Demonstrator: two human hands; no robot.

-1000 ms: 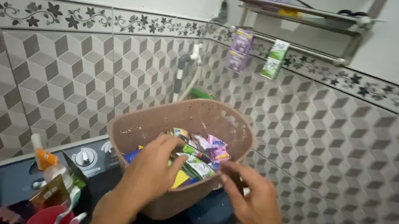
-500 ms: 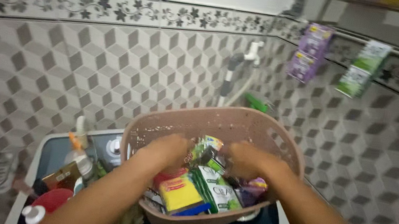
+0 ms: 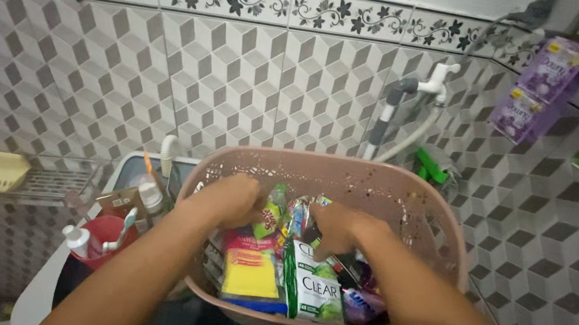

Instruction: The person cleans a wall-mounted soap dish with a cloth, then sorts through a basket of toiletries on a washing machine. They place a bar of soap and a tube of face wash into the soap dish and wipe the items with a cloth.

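While both hands reach inside the pink perforated plastic basket [image 3: 402, 197], left hand [image 3: 227, 199] and right hand [image 3: 337, 226] curl among upright colourful foil sachets [image 3: 283, 216] between them; grip cannot be told.

Two bare forearms and hands, the left hand [image 3: 231, 199] and the right hand [image 3: 340, 226], seen from above: no sleeves, gloves, rings, watch or bracelets show on either, and both arms are uncovered to the frame's lower edge.
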